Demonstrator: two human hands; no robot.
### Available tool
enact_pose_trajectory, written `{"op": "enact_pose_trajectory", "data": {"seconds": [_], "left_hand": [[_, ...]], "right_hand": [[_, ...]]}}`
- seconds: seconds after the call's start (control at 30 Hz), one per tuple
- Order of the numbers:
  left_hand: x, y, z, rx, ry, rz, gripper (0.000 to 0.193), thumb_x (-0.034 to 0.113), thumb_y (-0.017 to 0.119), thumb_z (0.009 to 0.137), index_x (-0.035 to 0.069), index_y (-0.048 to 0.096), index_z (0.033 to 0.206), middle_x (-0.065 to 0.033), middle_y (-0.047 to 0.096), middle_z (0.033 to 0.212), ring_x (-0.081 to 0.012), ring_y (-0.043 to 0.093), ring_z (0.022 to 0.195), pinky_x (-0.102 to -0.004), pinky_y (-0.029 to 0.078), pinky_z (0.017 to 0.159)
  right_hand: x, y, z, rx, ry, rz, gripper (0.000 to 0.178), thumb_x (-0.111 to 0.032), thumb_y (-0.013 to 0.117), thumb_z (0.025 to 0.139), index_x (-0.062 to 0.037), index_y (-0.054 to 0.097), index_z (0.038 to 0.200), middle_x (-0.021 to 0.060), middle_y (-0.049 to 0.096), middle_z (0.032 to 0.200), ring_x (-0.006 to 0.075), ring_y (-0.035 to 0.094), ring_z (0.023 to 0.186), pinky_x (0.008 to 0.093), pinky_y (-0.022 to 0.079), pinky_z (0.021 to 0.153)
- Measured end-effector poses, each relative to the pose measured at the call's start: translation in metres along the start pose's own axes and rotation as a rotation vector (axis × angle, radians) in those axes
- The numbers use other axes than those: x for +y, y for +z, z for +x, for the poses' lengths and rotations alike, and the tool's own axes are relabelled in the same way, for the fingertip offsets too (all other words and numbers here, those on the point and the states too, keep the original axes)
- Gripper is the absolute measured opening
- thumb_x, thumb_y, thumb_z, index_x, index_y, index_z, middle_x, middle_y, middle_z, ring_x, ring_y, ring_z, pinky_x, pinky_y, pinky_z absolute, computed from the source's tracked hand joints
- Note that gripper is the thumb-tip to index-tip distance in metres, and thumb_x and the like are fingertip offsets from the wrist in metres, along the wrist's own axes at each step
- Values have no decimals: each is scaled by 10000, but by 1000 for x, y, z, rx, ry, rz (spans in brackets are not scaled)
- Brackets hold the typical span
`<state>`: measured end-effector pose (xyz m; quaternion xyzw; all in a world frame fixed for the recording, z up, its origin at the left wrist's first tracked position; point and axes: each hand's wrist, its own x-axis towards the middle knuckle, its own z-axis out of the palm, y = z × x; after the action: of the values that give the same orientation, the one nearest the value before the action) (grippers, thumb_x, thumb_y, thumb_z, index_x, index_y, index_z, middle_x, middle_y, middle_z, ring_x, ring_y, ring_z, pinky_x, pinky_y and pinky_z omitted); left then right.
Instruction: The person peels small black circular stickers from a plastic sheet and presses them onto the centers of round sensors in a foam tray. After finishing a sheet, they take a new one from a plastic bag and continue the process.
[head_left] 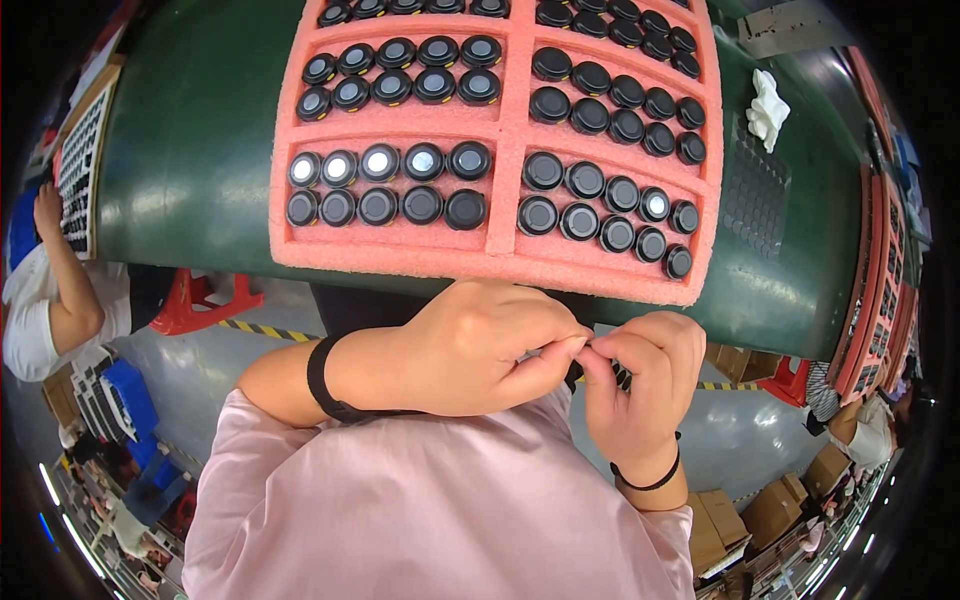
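My left hand (480,345) and my right hand (645,375) meet just in front of the table's near edge. Thumb and fingers of each are pinched together, tip to tip. Something small and dark shows between the fingertips, too little of it to name. Beyond my hands lies a pink foam tray (505,150) split into compartments. Rows of round black parts (465,209) fill these compartments. Several have a grey or shiny disc on top, like the round part (380,161) in the near left compartment; others are plain black.
The tray rests on a green table (200,170). To its right lie a crumpled white tissue (767,110) and a dark sheet with rows of round shapes (757,195). A co-worker's arm (75,290) reaches to another tray at far left. Red stools (205,300) and cardboard boxes (715,525) stand below.
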<state>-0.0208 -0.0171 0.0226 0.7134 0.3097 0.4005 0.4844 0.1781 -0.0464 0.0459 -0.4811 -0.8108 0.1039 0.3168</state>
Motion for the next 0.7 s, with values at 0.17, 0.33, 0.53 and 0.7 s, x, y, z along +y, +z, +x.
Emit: {"op": "enact_pose_trajectory", "data": {"seconds": [0.17,0.33,0.53,0.7], "left_hand": [[0,0,2,22,-12,-4,68,-7,664,888,-23,701,943,-146,746,871,-250,724,710,-322,577,607],[-2,0,10,-21,-39,-7,77,-12,665,881,-21,705,947,-138,741,861,-249,719,698,-321,574,600],[-1,2,21,-46,-38,21,81,-20,665,875,-28,705,945,-143,736,851,-253,719,691,-324,575,598],[-4,9,27,-35,-27,10,77,-22,666,873,-33,699,941,-147,734,843,-255,721,691,-328,577,599]], "right_hand": [[-2,-3,4,-29,-43,-60,260,-47,795,767,-87,604,938,61,575,910,276,551,837,389,422,759],[2,-6,5,-40,-66,-112,265,-52,799,759,-86,607,938,62,572,911,276,547,836,393,421,759],[11,-7,4,32,-5,-55,287,-150,841,737,-109,656,952,36,587,922,252,563,816,394,416,752],[16,-12,5,8,49,-28,276,-137,841,737,-112,653,938,37,593,905,250,565,809,386,406,749]]}}
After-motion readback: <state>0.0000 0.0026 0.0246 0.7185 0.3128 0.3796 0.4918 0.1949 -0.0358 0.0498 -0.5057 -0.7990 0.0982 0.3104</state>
